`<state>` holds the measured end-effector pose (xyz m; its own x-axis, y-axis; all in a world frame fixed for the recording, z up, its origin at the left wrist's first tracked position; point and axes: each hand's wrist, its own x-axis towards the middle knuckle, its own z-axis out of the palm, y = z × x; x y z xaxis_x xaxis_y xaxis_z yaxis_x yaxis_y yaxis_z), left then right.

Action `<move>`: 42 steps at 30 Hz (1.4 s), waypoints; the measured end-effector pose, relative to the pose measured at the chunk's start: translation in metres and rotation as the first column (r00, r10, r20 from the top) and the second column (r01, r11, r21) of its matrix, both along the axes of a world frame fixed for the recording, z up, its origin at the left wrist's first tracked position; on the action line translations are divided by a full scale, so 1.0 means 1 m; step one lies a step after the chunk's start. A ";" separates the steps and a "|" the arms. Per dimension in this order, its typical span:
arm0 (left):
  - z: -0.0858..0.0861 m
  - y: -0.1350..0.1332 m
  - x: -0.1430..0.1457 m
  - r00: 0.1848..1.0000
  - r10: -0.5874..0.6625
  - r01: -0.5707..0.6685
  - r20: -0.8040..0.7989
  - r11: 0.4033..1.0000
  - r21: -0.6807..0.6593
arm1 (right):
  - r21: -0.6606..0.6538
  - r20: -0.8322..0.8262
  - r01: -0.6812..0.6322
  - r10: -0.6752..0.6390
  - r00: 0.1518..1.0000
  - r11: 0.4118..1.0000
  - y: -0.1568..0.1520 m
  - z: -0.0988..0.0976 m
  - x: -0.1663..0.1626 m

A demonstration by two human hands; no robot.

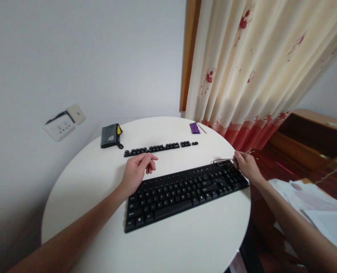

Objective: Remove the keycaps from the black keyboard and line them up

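A black full-size keyboard [182,193] lies at a slant on the round white table [100,220]. Along its top edge, the function-key row shows small bare stems instead of caps. Over the keyboard's upper left corner hovers my left hand [136,170], fingers loosely bent and slightly apart, with nothing visible in them. At the upper right corner, my right hand [245,165] pinches a thin wire tool [251,151], whose thin wires stick out on both sides of the fingers. Behind the keyboard, loose black keycaps [164,147] stand in a line with small gaps.
A grey zip pouch [109,135] with a yellow lining sits at the table's back left. A purple cloth pouch [194,128] and a slim stick [202,128] lie at the back right. Papers [322,212] are stacked beyond the right edge. Wall and curtain [228,76] border the back.
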<state>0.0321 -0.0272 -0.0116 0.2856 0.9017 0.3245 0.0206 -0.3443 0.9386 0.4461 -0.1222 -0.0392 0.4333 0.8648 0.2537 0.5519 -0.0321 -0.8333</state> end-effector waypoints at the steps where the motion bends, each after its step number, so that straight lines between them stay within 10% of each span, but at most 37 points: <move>1: 0.000 0.000 0.000 1.000 0.000 0.000 -0.001 1.000 0.000 | 0.003 0.004 -0.001 0.001 1.000 1.000 0.000 0.000 0.000; 22: -0.001 0.001 0.001 0.999 -0.037 0.037 -0.001 0.999 -0.011 | 0.153 -0.244 0.176 -0.135 0.960 0.972 0.004 0.013 -0.007; 32: 0.004 -0.007 0.003 0.971 -0.240 0.239 -0.015 0.969 -0.067 | 0.306 -0.217 -0.332 0.405 0.888 0.892 0.031 0.070 -0.150; 42: -0.005 -0.003 -0.003 0.867 -0.420 0.481 0.269 0.847 -0.228 | 0.352 -0.229 -0.475 0.566 0.792 0.807 0.033 0.050 -0.230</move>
